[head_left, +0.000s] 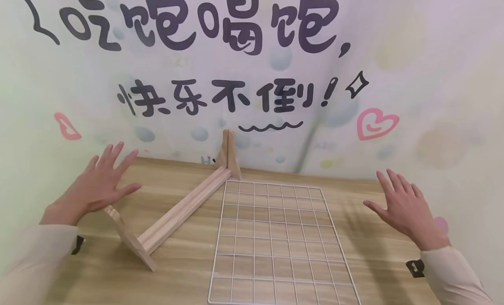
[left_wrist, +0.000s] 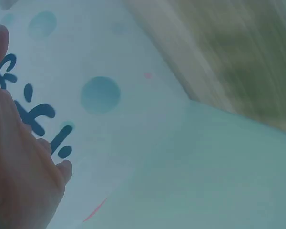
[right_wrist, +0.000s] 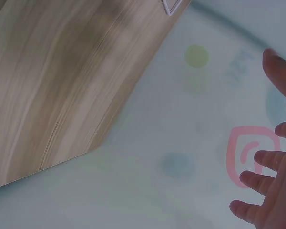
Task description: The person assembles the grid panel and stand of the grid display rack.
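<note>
While two bare hands are held wide apart, a pale wooden stand with a long grooved rail (head_left: 185,212) and a white wire grid panel (head_left: 288,240) lie between them on a wood-grain table (head_left: 177,278). At the left of the frame, the left hand (head_left: 100,182) has its fingers extended and fanned out, the thumb well apart, so its grip is wide. Its lower edge overlaps the top of the stand's near end piece (head_left: 131,237); I cannot tell whether they touch. At the right of the frame, the right hand (head_left: 405,208) has its grip wide too, fingers straight and thumb apart, to the right of the panel.

The stand runs from the lower left up to the centre, where its far end piece (head_left: 231,154) rises in front of a pale printed wall covering (head_left: 433,90). The rectangular panel fills the lower centre, its upper left corner just beside that end piece. Above are large black Chinese characters (head_left: 231,101) and, at the upper right, a pink heart outline (head_left: 360,126). In the right wrist view, a corner of the panel shows at the top edge. Cream sleeves (head_left: 43,252) cover both forearms.
</note>
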Available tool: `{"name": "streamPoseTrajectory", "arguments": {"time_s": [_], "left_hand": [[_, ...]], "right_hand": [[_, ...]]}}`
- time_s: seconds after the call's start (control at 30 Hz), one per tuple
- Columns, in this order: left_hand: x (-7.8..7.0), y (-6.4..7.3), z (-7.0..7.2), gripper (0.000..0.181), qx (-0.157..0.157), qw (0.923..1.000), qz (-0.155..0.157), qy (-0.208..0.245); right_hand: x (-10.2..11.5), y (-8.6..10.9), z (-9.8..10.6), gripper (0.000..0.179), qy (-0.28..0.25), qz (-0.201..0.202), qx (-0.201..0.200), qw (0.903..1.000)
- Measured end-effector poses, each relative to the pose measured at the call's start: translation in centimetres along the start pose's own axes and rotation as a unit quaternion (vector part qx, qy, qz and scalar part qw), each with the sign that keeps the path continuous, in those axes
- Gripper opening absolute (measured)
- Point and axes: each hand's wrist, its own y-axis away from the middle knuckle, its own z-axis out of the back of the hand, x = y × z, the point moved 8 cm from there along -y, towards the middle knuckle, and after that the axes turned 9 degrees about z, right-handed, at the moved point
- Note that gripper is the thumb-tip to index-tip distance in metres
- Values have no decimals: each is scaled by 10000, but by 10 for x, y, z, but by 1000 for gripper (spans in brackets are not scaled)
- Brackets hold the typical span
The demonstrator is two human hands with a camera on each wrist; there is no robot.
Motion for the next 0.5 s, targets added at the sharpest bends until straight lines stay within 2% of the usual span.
{"name": "streamPoseTrajectory", "arguments": {"time_s": [0.13,0.37,0.5], "left_hand": [[-6,-1,17,87,-107,9998,1,156],[-30,-4,54,82,-678,9974,-190,172],[-42,-5,68,78,-739,9966,-125,348]], "right_hand": [[1,-4,3,97,-90,13,-38,10000],[6,-11,11,96,-314,53,-113,9994],[5,-13,18,95,-448,-11,-184,9988]]}}
